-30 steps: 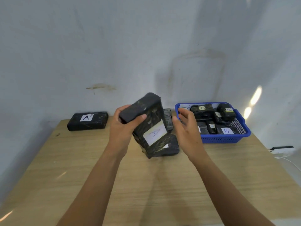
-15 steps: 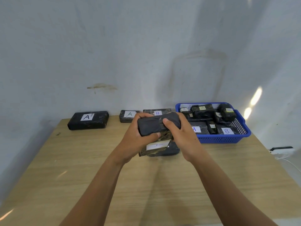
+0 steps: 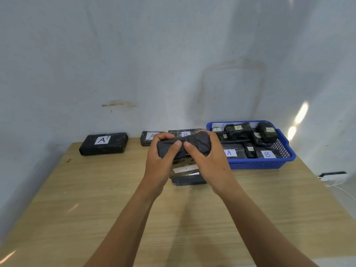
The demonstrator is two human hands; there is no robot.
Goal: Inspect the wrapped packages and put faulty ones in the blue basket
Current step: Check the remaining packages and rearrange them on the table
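I grip a black wrapped package (image 3: pixel 184 144) in my left hand (image 3: pixel 160 160) and right hand (image 3: pixel 209 160), near the blue basket (image 3: pixel 258 164); turning it slowly should expose tears.

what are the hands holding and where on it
A black wrapped package, gripped at its top end: left hand on the left side, right hand on the right.

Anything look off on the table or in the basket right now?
Nothing damaged that I can see. The packages in the basket lie jumbled and overlapping, some tilted; the left package lies flat. The held package shows no tear on its visible face.
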